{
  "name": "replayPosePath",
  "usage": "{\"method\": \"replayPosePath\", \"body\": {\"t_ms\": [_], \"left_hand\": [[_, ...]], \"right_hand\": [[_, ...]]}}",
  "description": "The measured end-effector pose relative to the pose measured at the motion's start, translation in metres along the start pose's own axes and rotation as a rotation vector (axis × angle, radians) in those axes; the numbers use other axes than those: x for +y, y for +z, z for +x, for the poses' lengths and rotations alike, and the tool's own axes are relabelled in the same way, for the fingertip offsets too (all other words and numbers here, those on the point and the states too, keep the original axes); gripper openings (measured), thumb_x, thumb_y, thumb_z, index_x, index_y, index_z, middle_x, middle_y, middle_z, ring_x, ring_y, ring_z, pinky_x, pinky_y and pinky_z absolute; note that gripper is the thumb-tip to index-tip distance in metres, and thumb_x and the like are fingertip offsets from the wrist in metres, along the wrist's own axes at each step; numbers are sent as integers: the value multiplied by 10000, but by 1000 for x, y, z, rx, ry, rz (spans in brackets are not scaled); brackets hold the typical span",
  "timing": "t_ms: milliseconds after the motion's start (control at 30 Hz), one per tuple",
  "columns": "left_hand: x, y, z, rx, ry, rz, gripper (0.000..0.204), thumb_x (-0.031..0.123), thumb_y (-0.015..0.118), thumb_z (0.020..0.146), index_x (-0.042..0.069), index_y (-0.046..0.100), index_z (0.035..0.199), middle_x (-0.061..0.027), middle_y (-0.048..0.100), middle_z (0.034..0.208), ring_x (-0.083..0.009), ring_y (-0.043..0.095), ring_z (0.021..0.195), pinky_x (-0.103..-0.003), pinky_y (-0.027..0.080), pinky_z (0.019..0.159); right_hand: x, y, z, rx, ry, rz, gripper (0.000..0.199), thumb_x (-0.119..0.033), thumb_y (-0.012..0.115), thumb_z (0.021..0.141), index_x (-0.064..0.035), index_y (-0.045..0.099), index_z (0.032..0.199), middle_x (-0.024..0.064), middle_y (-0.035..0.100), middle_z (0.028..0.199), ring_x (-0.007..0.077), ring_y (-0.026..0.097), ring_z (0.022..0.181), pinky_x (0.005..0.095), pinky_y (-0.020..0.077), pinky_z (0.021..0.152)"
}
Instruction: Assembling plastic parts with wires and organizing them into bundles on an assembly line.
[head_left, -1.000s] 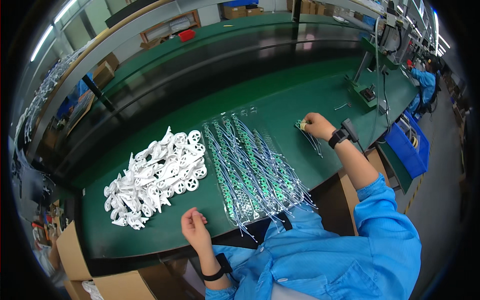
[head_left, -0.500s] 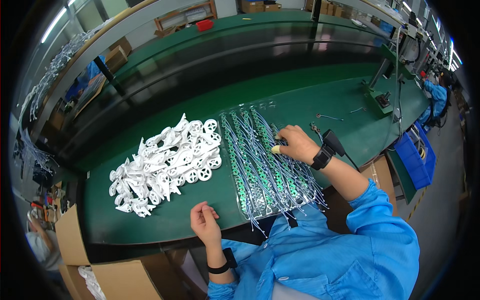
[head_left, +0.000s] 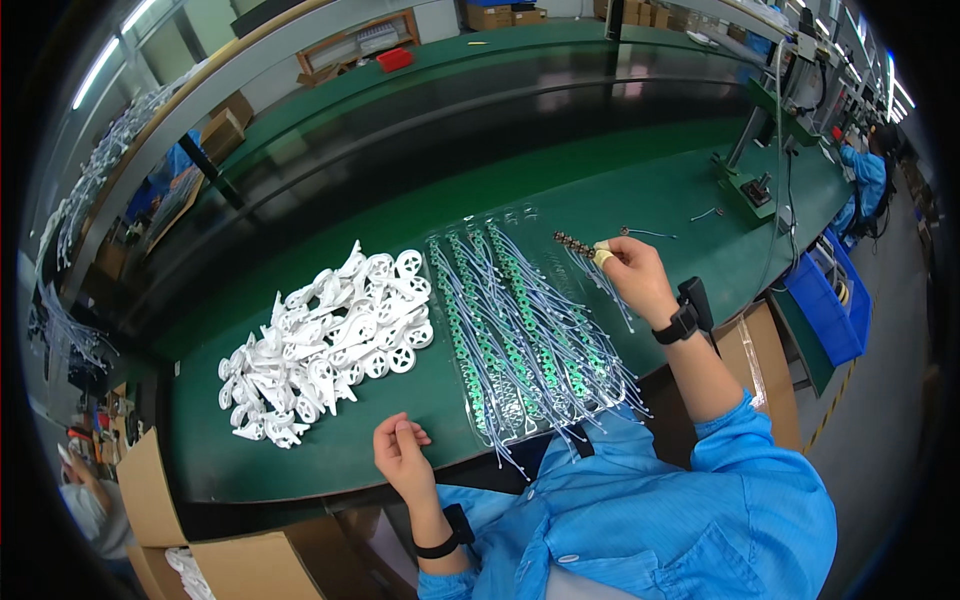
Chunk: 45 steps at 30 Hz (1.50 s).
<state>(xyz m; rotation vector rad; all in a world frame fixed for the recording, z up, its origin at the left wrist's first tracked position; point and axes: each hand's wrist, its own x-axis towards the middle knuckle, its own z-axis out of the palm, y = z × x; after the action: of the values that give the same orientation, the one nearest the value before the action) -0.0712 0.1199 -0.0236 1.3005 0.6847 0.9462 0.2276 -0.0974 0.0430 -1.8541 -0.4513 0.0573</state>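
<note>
My right hand [head_left: 637,278], with yellow finger covers, pinches a row of small brown round wired parts [head_left: 574,243]. Thin wires dangle from the row beside the hand, over the right edge of a clear plastic tray [head_left: 520,436]. Rows of small green wired boards [head_left: 512,290] fill much of that tray, their pale blue wires spilling past its near edge. Loosely curled, my left hand [head_left: 403,455] hovers at the table's front edge, with nothing visible in it. Left of the tray lies a heap of white plastic parts [head_left: 330,340] with spoked round ends.
Two loose wired pieces [head_left: 648,234] lie on the green table [head_left: 400,400] to the right. A green bench press [head_left: 750,185] stands beyond them. Cardboard boxes [head_left: 250,565] are below at left; a blue bin [head_left: 828,305] is at right. Another person [head_left: 865,185] sits far right.
My right hand has risen from the tray and moved right, now holding the row of brown parts. The tray's right side shows bare plastic. My left hand has hardly moved.
</note>
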Motion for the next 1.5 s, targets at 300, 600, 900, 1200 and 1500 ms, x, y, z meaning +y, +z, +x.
{"method": "replayPosePath", "body": {"t_ms": [300, 600, 900, 1200, 1500], "left_hand": [[79, 70, -42, -321, -256, -332, 378, 69, 497, 942, -13, 356, 1284, -142, 596, 989, -222, 635, 862, -335, 553, 744], [62, 84, -55, -361, -239, -208, 470, -65, 507, 888, 7, 297, 1303, -172, 596, 997, -220, 647, 885, -364, 577, 769], [56, 102, -66, -320, -97, -193, 600, -116, 597, 819, 34, 258, 1291, -153, 584, 991, -158, 613, 867, -249, 510, 750], [51, 95, -63, -361, -137, -249, 466, -27, 587, 875, 29, 321, 1254, -116, 601, 981, -131, 601, 850, -234, 502, 721], [51, 85, -58, -406, -431, -352, 399, 3, 560, 905, -3, 360, 1250, -88, 596, 936, -102, 577, 805, -217, 473, 704]], "right_hand": [[-38, -6, -104, -577, 127, 650, 224, 17, 586, 870, 17, 611, 1093, 55, 641, 1031, 102, 591, 939, 251, 482, 822], [-27, 37, -141, -709, 384, 882, 249, -23, 564, 903, 7, 544, 1150, 40, 620, 1012, 71, 580, 900, 218, 477, 778], [-33, 37, -141, -632, 402, 730, 132, 16, 603, 864, 7, 601, 996, 28, 637, 925, 47, 584, 797, 178, 460, 641], [-33, 41, -144, -746, 522, 986, 184, -39, 644, 864, -20, 567, 1029, 20, 609, 897, 52, 570, 750, 181, 458, 617], [-34, 44, -140, -755, 451, 825, 167, -49, 658, 853, 1, 573, 988, 37, 637, 828, 72, 589, 680, 194, 467, 589]]}}
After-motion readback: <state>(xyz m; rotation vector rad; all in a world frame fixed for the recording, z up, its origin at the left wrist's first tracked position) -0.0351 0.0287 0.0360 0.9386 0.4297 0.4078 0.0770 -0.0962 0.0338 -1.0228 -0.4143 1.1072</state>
